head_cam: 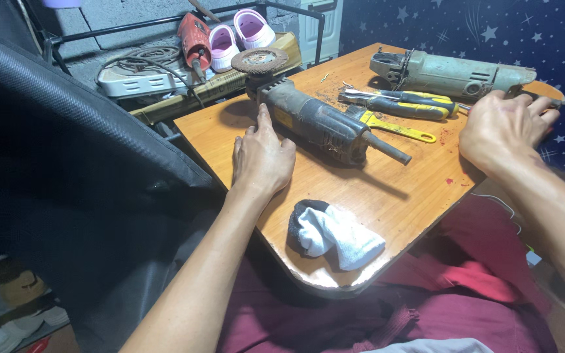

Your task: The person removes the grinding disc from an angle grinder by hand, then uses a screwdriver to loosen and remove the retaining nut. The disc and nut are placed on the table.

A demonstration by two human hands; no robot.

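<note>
Wooden table (387, 196) carries a dark angle grinder (315, 121) at its centre. Just left of the grinder, the left hand (261, 157) lies flat and unclenched, fingertip touching it. Well right of the grinder, the right hand (501, 131) rests loosely curled, grasping nothing, beside pliers (403, 103).

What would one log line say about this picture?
left hand: flat on table, touching dark angle grinder | right hand: at table edge near pliers | rolled sock: near front edge

We're only getting one view here, head-mounted, looking down and forward at close range over the wooden table (361, 189), our own forearms coming in from the bottom edge.
</note>
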